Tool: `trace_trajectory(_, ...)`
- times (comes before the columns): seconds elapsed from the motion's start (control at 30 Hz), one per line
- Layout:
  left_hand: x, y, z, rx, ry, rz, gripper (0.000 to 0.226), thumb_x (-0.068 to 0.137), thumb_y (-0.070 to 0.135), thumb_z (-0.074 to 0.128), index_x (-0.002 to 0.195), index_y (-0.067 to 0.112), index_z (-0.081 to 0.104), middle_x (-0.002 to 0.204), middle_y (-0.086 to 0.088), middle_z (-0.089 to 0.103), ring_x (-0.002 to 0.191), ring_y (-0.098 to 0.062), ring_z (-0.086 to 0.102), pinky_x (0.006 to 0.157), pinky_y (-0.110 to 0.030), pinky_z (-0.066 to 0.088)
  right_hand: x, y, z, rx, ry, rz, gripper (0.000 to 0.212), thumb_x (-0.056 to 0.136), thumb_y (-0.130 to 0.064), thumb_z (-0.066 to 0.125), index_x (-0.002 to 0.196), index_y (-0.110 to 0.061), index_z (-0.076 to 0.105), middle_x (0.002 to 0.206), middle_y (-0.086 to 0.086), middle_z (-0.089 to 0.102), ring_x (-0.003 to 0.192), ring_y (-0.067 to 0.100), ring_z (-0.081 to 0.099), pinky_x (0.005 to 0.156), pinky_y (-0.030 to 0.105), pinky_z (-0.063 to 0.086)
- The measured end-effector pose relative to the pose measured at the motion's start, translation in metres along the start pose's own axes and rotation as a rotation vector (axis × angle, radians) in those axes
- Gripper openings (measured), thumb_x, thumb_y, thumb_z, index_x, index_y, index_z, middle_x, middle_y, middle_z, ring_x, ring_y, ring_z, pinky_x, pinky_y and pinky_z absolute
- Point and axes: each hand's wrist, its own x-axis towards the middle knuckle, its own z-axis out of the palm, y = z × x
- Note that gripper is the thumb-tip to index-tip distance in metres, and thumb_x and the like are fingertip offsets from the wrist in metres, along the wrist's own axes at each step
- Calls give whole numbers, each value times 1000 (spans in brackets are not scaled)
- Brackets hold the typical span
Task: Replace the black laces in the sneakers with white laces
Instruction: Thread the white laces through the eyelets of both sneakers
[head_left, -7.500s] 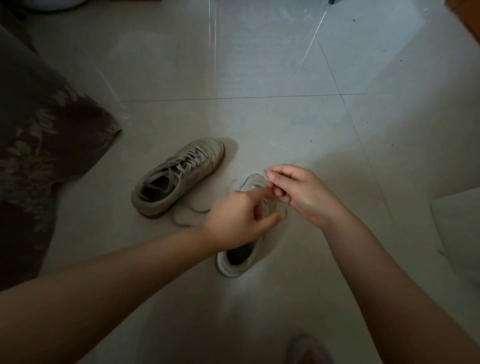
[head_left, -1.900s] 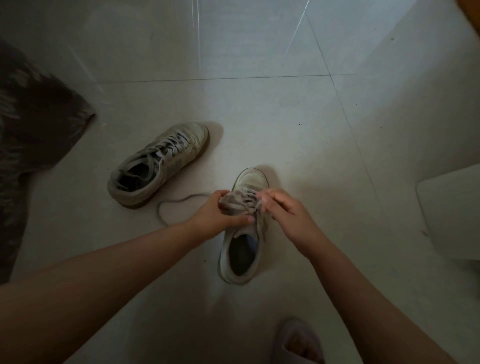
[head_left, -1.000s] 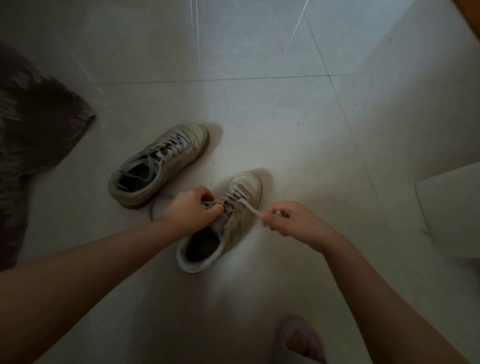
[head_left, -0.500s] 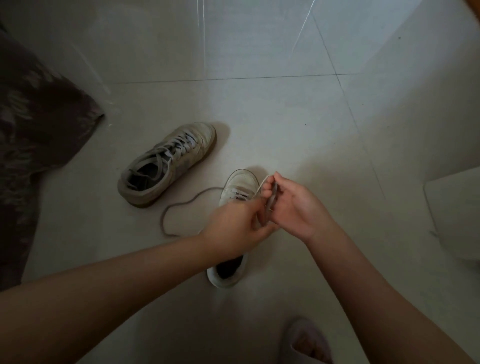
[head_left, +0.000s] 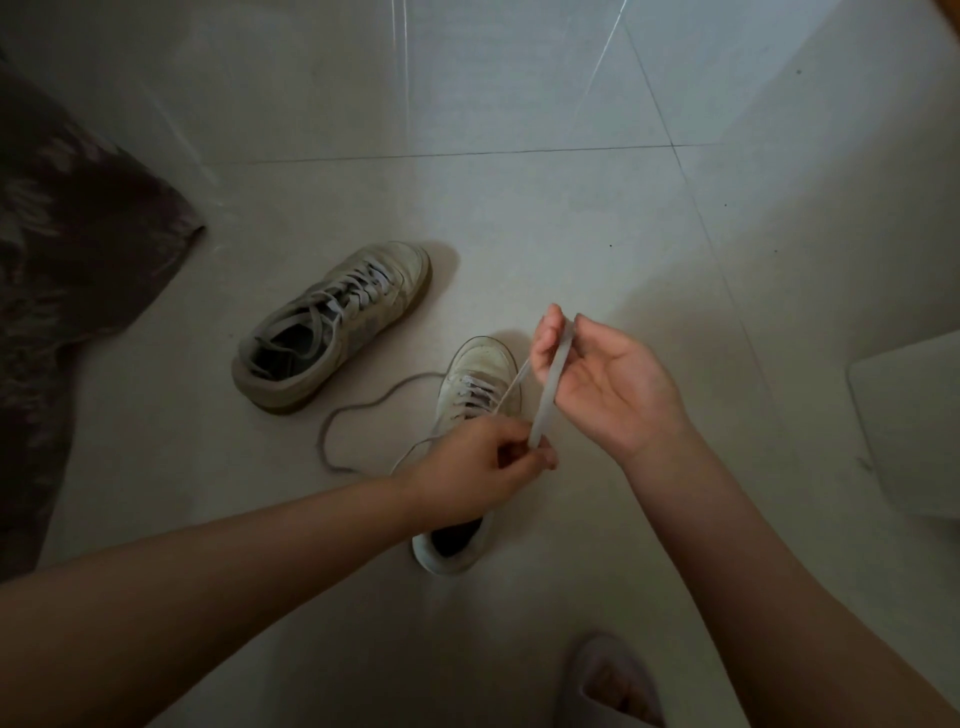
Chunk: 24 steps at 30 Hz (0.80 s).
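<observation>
Two pale sneakers lie on the tiled floor. The far sneaker (head_left: 332, 325) lies to the left, fully laced. The near sneaker (head_left: 475, 395) points away from me, its heel partly hidden under my left hand (head_left: 478, 467). A white lace (head_left: 550, 384) runs taut between my hands: my right hand (head_left: 597, 384), palm up, pinches its upper end, and my left hand pinches its lower end. A thinner strand leads from my right fingers down to the near sneaker's eyelets. Another lace end (head_left: 358, 415) loops loose on the floor to the left.
A dark patterned cloth (head_left: 67, 291) covers the left edge of the view. A white flat object (head_left: 909, 426) sits at the right. A slippered foot (head_left: 613, 680) shows at the bottom. The floor is light tile with grout lines.
My right hand has lifted and turned palm up, stretching the white lace out. My left hand has dropped lower, gripping the lace's other end. The sneakers have stayed in place.
</observation>
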Motion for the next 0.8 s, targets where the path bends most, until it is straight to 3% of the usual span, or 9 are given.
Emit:
trace_trajectory(0.07, 3, 1, -2, -54, 44, -73, 25, 95, 24, 55, 85, 7, 71, 48, 11, 48, 47, -2, 42, 52, -20, 36, -1, -6, -6, -168, -64, -13, 30, 96, -23, 44, 109, -1, 59, 101, 11, 69, 93, 20, 67, 85, 29, 55)
trace_trajectory(0.13, 9, 4, -10, -127, 125, -132, 29, 97, 23, 50, 82, 7, 70, 44, 11, 42, 43, -2, 36, 49, -18, 32, -5, -9, -16, -530, -71, -10, 38, 89, -39, 49, 110, -11, 62, 111, 6, 69, 105, 18, 64, 96, 34, 49)
trace_trajectory(0.2, 16, 9, -19, -197, 204, -151, 32, 97, 25, 50, 80, 5, 69, 51, 5, 38, 45, -4, 32, 48, -21, 30, -10, -9, -27, -1038, -61, -45, 34, 81, -40, 56, 107, -19, 64, 106, -1, 71, 103, 12, 64, 91, 28, 50)
trace_trajectory(0.27, 22, 13, -26, -236, 227, -145, 31, 96, 23, 51, 77, 5, 67, 53, 6, 43, 47, -3, 36, 50, -20, 33, -14, -4, -33, -1377, -67, -130, 17, 84, -25, 64, 101, -24, 67, 92, -11, 72, 90, -1, 64, 74, 14, 48)
trace_trajectory(0.4, 31, 16, -19, -154, 234, -88, 30, 94, 21, 56, 75, 3, 72, 57, 2, 61, 53, 0, 47, 57, -16, 38, -11, 5, -34, -1403, -37, -268, 15, 87, -2, 61, 82, -15, 67, 58, -16, 64, 59, -8, 56, 59, 6, 40)
trace_trajectory(0.47, 32, 15, -13, -117, 269, -38, 35, 92, 28, 59, 75, -1, 72, 59, -8, 61, 53, -4, 47, 55, -21, 39, -7, 4, -35, -1398, 6, -285, 14, 89, -2, 57, 92, -10, 69, 61, -11, 64, 60, -2, 55, 58, 11, 41)
trace_trajectory(0.57, 33, 16, -10, -49, 325, -79, 33, 87, 40, 59, 84, 7, 65, 58, 1, 52, 51, -9, 45, 52, -26, 38, -2, 0, -40, -1331, 32, -247, 14, 91, -4, 56, 100, -10, 66, 65, -7, 67, 62, 0, 61, 59, 14, 46)
trace_trajectory(0.67, 26, 10, -13, 136, 433, -215, 14, 90, 33, 59, 87, 19, 59, 57, 10, 44, 53, -7, 45, 52, -23, 28, -1, 1, -47, -1249, 84, -246, 7, 89, -5, 61, 90, -11, 65, 75, -3, 71, 67, 3, 65, 63, 14, 51)
trace_trajectory(0.8, 5, -6, -23, 400, 480, -130, 11, 87, 26, 63, 84, 17, 69, 73, 8, 50, 62, -10, 47, 53, -21, 24, -1, 6, -65, -1058, 184, -295, 8, 84, -2, 66, 91, -2, 70, 85, 12, 70, 79, 16, 68, 73, 19, 55)
